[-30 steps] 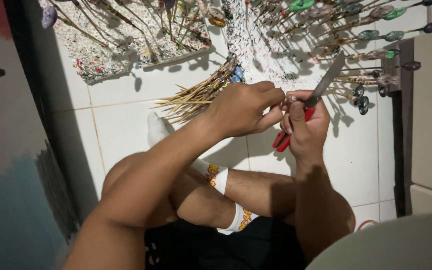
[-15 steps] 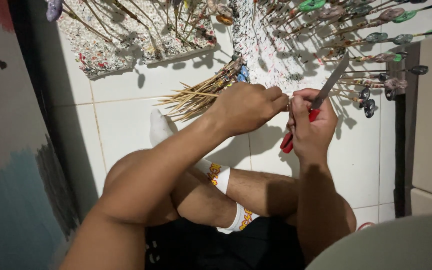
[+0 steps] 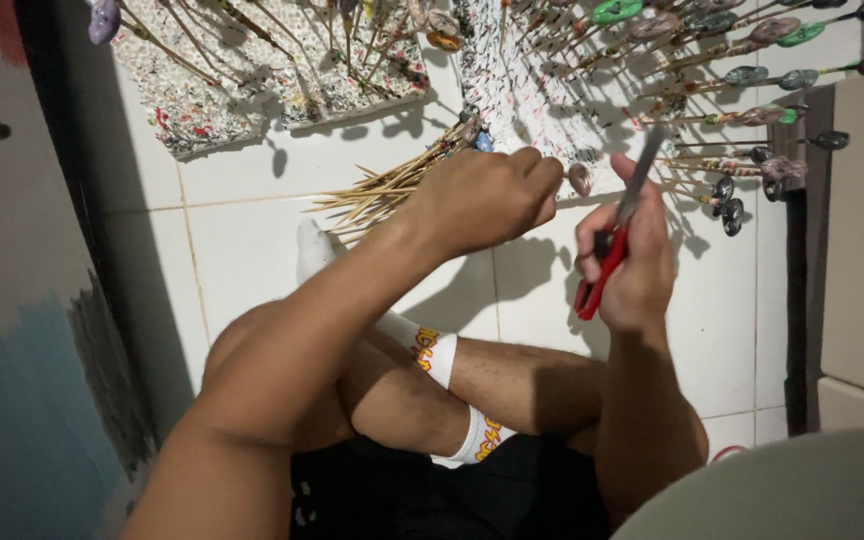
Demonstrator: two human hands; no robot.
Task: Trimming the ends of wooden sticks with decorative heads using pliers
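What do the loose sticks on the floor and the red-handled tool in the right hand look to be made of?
Sticks: thin, pale tan, matt, pointed, so probably bamboo or wood skewers. Tool in the right hand: grey blade with a dull sheen, likely metal; the smooth, evenly red handle looks like plastic.

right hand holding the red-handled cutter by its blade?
No: the right hand wraps the red handle of the cutter, and its grey blade sticks out bare above the fingers toward the left hand.
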